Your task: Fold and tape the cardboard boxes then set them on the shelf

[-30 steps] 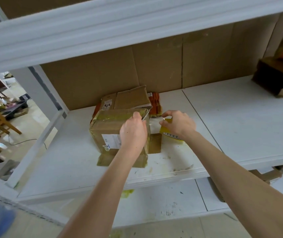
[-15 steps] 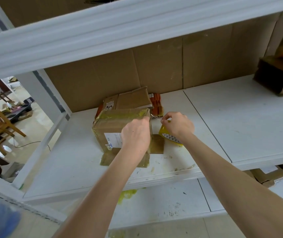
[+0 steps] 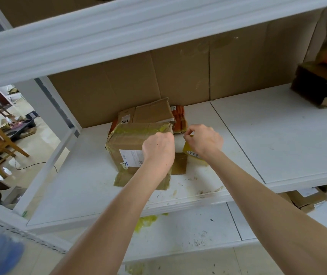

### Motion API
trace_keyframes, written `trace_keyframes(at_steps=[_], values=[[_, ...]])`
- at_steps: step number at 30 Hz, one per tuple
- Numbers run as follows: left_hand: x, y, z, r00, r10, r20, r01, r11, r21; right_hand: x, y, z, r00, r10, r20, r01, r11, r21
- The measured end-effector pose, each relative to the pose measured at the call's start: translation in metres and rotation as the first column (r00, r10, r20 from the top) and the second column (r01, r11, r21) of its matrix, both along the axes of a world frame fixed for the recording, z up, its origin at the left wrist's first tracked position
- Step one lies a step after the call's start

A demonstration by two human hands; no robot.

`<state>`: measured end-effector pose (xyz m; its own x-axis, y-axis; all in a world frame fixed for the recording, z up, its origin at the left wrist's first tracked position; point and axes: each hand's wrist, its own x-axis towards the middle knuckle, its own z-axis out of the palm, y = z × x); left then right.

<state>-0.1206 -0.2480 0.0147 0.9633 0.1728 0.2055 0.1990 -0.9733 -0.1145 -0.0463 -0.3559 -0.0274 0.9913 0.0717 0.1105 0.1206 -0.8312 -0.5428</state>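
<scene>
1. Cardboard box (image 3: pixel 127 143) sits on the white shelf (image 3: pixel 257 145), a bit toward 8 o'clock from the middle of the view. Its top is already glossy with yellowish tape, and it hasn't budged in the last second.
2. The change is all in the hands. A second ago a shiny strip of tape ran from the box's top right corner out toward 3 o'clock. Now that strip is barely visible, and the right hand (image 3: pixel 205 142) has drawn its fingertips (image 3: pixel 186 135) into a pinch just beside the left hand (image 3: pixel 158 151).
3. The left hand stays curled over that same top right corner, gripping the box and pinning it down.
4. The right hand clutches the yellow tape roll (image 3: pixel 190 153) under its palm, at 3 o'clock of the box. Whether any tape sits between the pinched fingers, can't tell.
5. Best guess: the strip is being torn off or its end finished, so this seam looks about done.
6. Flaps (image 3: pixel 180 165) still lie flat on the shelf at the box's 4 and 6 o'clock, so there's probably more taping to go.
7. Another opened box (image 3: pixel 150 113) sits right behind at 12 o'clock.
</scene>
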Motion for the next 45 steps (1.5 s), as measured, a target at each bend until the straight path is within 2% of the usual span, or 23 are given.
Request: trace_keyframes(at_steps=[10, 15, 19, 21, 25, 27, 28, 30, 32, 33, 35, 37, 38, 41, 45], values=[[-0.003, 0.008, -0.009, 1.000, 0.007, -0.010, -0.007, 0.999, -0.044, -0.004, -0.029, 0.012, 1.000, -0.006, -0.008, 0.007, 0.991, 0.136], [-0.014, -0.007, -0.041, 0.985, -0.128, 0.115, 0.158, 0.939, -0.305, 0.000, -0.049, 0.002, 0.992, -0.119, 0.047, 0.094, 0.926, 0.365], [0.000, -0.021, -0.065, 0.996, -0.084, 0.008, 0.076, 0.847, -0.526, 0.006, -0.059, -0.001, 0.986, -0.155, 0.055, 0.113, 0.881, 0.459], [0.014, -0.031, -0.073, 0.992, -0.118, -0.053, 0.066, 0.814, -0.578, 0.007, -0.061, -0.001, 0.988, -0.147, 0.053, 0.105, 0.876, 0.470], [0.032, -0.046, -0.082, 0.968, -0.196, -0.158, 0.094, 0.865, -0.493, 0.011, -0.063, -0.006, 0.987, -0.140, 0.078, 0.092, 0.891, 0.445], [0.032, -0.045, -0.080, 0.967, -0.209, -0.148, 0.139, 0.915, -0.379, 0.013, -0.063, -0.009, 0.986, -0.139, 0.092, 0.086, 0.898, 0.431], [0.030, -0.041, -0.074, 0.972, -0.224, -0.067, 0.193, 0.932, -0.307, 0.014, -0.061, -0.010, 0.986, -0.139, 0.097, 0.085, 0.901, 0.426], [0.028, -0.026, -0.053, 0.931, -0.290, 0.221, 0.320, 0.940, -0.116, 0.016, -0.055, -0.009, 0.987, -0.125, 0.097, 0.072, 0.902, 0.425], [0.032, -0.004, -0.027, 0.851, -0.264, 0.455, 0.296, 0.955, 0.001, 0.016, -0.045, -0.005, 0.992, -0.090, 0.087, 0.042, 0.894, 0.445], [0.036, 0.008, -0.015, 0.873, -0.188, 0.450, 0.213, 0.977, -0.004, 0.016, -0.039, -0.003, 0.994, -0.071, 0.084, 0.025, 0.889, 0.458], [0.044, 0.026, -0.001, 0.977, 0.030, 0.210, -0.015, 0.997, -0.072, 0.015, -0.026, 0.000, 0.995, -0.038, 0.091, -0.009, 0.883, 0.468], [0.047, 0.032, -0.004, 0.992, 0.128, -0.002, -0.128, 0.984, -0.121, 0.015, -0.015, 0.000, 0.994, -0.012, 0.105, -0.039, 0.884, 0.466], [0.045, 0.032, -0.009, 0.991, 0.129, -0.040, -0.134, 0.981, -0.143, 0.014, -0.011, -0.002, 0.995, -0.004, 0.104, -0.045, 0.881, 0.470], [0.033, 0.035, -0.024, 0.998, 0.061, -0.013, -0.062, 0.984, -0.169, 0.013, -0.002, -0.005, 0.995, -0.011, 0.100, -0.041, 0.866, 0.498], [0.004, 0.043, -0.031, 0.971, -0.183, 0.153, 0.222, 0.928, -0.301, 0.009, 0.009, -0.004, 0.994, -0.021, 0.105, -0.042, 0.821, 0.569]])
